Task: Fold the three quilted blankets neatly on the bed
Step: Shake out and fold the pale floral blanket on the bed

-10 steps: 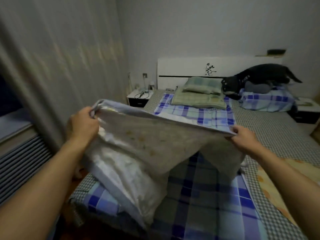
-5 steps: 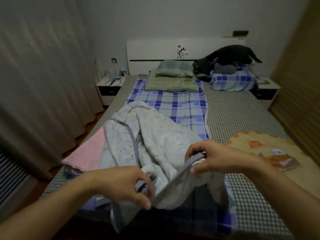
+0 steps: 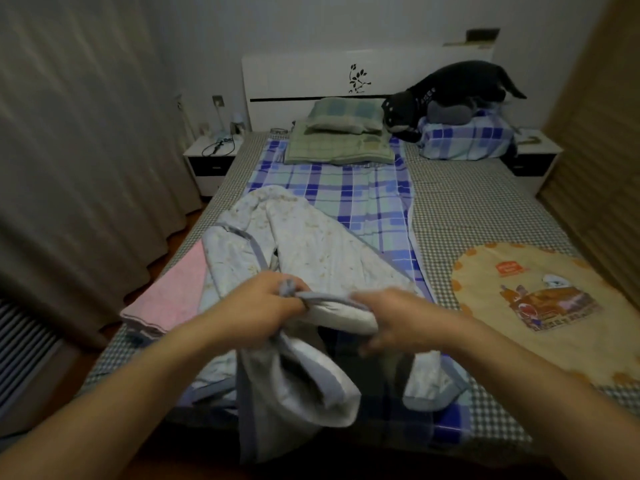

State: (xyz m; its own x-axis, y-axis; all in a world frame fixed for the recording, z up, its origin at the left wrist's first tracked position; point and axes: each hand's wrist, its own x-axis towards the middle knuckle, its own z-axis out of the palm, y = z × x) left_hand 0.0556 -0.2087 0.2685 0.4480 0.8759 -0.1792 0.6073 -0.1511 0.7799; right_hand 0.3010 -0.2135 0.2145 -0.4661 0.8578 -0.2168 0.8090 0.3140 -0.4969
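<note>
From the head camera I see my left hand (image 3: 263, 303) clenched on the grey-trimmed edge of the pale floral quilted blanket (image 3: 311, 251), a bunch of the trim showing between its fingers. My right hand (image 3: 391, 320) is just beside it, closed over a folded length of the same trimmed edge, though it is blurred and I cannot make out the fingers clearly. The blanket lies crumpled at the near end of the bed (image 3: 467, 209), part of it hanging over the foot edge below my hands. A pink blanket (image 3: 176, 292) lies flat at the bed's near left edge, partly under the pale one. A yellow blanket with a cartoon print (image 3: 540, 306) is spread on the bed's near right side. At the far end of the bed, by the headboard (image 3: 311, 74), sit green pillows (image 3: 343, 133) and a dark plush toy (image 3: 450, 88) on a blue checked bundle (image 3: 464, 138).
</note>
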